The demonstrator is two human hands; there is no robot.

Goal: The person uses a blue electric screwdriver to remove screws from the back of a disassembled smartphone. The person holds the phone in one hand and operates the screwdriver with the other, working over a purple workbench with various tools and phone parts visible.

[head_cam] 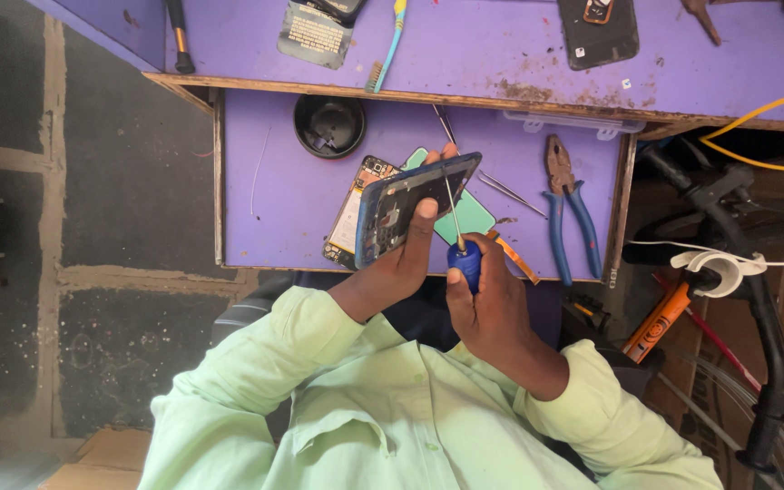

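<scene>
My left hand [403, 263] holds a dark blue phone frame [413, 205] with its back off, tilted over the pulled-out purple drawer [274, 172]. My thumb rests on the frame's inner side. My right hand [492, 304] grips a small screwdriver with a blue handle [465, 260]; its thin shaft points up into the opened phone. Under the phone lie a mint-green back cover [470, 216] and another opened phone part [354, 210] with yellow inside.
In the drawer sit blue-handled pliers [569, 213], a black round cap [329, 125], tweezers [506, 190] and an orange strip [514, 256]. On the purple bench top [492, 45] lie a black phone [598, 31], a toothbrush [387, 50] and a hammer [178, 36]. A bicycle [755, 299] stands at right.
</scene>
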